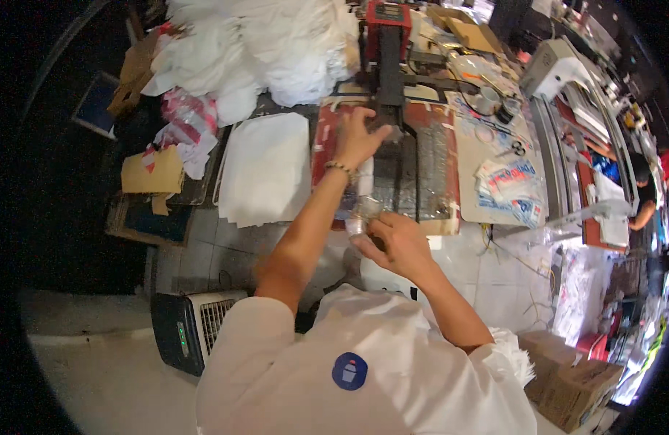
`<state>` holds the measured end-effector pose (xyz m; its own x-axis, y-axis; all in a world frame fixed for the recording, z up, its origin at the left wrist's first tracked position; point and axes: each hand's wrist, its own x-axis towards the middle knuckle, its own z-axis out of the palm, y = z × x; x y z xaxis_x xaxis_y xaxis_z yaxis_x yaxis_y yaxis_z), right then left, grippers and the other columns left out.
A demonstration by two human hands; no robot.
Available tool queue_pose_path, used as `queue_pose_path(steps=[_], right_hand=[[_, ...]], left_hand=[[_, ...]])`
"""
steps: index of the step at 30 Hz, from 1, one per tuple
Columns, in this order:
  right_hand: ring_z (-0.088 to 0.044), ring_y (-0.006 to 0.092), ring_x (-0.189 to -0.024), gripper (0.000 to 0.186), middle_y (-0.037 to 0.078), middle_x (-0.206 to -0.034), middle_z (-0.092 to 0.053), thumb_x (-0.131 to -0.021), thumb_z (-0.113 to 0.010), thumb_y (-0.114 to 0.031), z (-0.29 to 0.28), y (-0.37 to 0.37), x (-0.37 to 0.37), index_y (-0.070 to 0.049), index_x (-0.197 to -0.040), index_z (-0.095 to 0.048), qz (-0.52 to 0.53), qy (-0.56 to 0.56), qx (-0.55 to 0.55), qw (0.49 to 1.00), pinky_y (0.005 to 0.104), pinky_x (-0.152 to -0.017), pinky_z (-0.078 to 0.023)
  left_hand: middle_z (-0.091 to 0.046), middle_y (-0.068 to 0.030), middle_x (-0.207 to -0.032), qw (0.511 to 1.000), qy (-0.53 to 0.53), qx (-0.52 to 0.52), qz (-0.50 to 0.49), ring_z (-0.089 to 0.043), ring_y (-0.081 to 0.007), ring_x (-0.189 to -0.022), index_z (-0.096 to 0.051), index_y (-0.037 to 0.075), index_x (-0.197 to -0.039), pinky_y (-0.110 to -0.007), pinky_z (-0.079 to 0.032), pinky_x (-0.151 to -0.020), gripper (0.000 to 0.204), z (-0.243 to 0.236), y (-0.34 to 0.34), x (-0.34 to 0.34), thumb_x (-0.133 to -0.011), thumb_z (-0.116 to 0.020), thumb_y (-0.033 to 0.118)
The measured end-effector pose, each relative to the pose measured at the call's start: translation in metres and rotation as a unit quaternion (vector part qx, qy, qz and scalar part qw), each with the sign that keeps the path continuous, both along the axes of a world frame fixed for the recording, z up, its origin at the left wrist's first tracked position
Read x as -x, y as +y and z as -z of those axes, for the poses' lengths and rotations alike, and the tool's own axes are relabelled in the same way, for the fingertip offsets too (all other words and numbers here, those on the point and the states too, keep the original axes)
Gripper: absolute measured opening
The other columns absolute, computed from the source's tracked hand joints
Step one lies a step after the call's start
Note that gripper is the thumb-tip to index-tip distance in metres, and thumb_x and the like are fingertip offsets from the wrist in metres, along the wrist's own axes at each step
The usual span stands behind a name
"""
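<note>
In front of me stands a heat press with a red head [389, 25], a dark arm [391, 80] and a broad reddish-brown plate [443, 145] patched with tape and clear film. My left hand [360, 138] is over the left half of the plate, beside the arm, its fingers spread and nothing visible in them. A whitish, shiny tube-like piece [363, 217], seemingly wrapped in clear film, points toward me at the plate's front edge. Around its near end the fingers of my right hand [399, 243] are curled; exactly what they grip is partly hidden.
Left of the press lies a stack of white sheets [265, 170]; behind it is a heap of white cloth [262, 43]. Scissors [518, 148] and printed plastic packets [510, 181] lie to the right. An air cooler [193, 330] stands lower left, cardboard boxes [573, 377] lower right. Another person [642, 192] is far right.
</note>
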<state>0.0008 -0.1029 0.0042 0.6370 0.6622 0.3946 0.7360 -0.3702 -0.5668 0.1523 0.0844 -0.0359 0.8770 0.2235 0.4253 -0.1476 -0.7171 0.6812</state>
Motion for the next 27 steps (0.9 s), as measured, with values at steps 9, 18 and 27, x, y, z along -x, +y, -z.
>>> queue_pose_path(steps=[9,18,27], right_hand=[[-0.056,0.0303,-0.064,0.028,0.011,-0.068,-0.053,-0.08,-0.073,-0.029,0.006,-0.002,-0.005,-0.005,-0.071,-0.062,0.016,0.029,-0.005,0.999,0.0419,-0.056,-0.044],[-0.055,0.0247,-0.057,0.024,0.009,-0.062,-0.054,-0.077,-0.077,-0.026,0.004,-0.002,-0.008,-0.006,-0.07,-0.067,0.027,0.061,0.003,0.998,0.0363,-0.052,-0.043],[-0.059,0.0329,-0.068,0.029,0.013,-0.071,-0.057,-0.084,-0.069,-0.031,-0.005,-0.003,-0.01,-0.004,-0.074,-0.063,-0.007,0.101,0.029,0.994,0.0432,-0.061,-0.046]], left_hand=[[-0.059,-0.0163,-0.103,0.932,0.181,0.301,0.084,-0.06,-0.0213,-0.085,-0.045,-0.002,-0.122,-0.035,-0.049,-0.077,0.071,0.015,-0.006,-0.006,-0.076,-0.079,0.039],[-0.061,-0.0125,-0.101,0.939,0.141,0.3,0.09,-0.057,-0.0175,-0.082,-0.045,0.0,-0.122,-0.032,-0.049,-0.075,0.068,0.018,-0.007,-0.005,-0.076,-0.08,0.037],[-0.059,-0.0117,-0.109,0.92,0.154,0.34,0.123,-0.055,-0.0168,-0.095,-0.048,-0.001,-0.116,-0.031,-0.047,-0.083,0.06,0.023,0.0,-0.01,-0.077,-0.082,0.031]])
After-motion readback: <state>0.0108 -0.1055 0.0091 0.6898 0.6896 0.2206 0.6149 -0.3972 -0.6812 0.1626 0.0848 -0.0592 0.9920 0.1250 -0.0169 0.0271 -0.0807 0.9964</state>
